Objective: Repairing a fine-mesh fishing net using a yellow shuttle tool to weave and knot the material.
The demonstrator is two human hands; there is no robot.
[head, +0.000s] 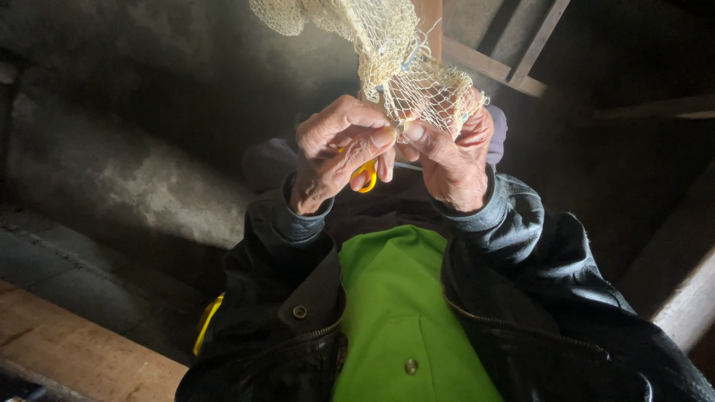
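A cream mesh net (387,56) hangs from above in front of me. My left hand (335,152) pinches the net's lower edge with thumb and forefinger and also holds a small yellow-handled tool (365,176), likely scissors, in its fingers. My right hand (454,160) grips the bunched net from the right, thumb pressed against the mesh beside the left fingers. Both hands meet at the net's lowest part. I wear a black jacket (521,283) over a bright green shirt (398,298).
Wooden beams (491,67) stand behind the net at the top right. A wooden plank (67,342) lies at the lower left, with a grey concrete floor (112,171) beyond. A yellow object (207,321) peeks from under my left side. Another wooden edge (689,298) is at right.
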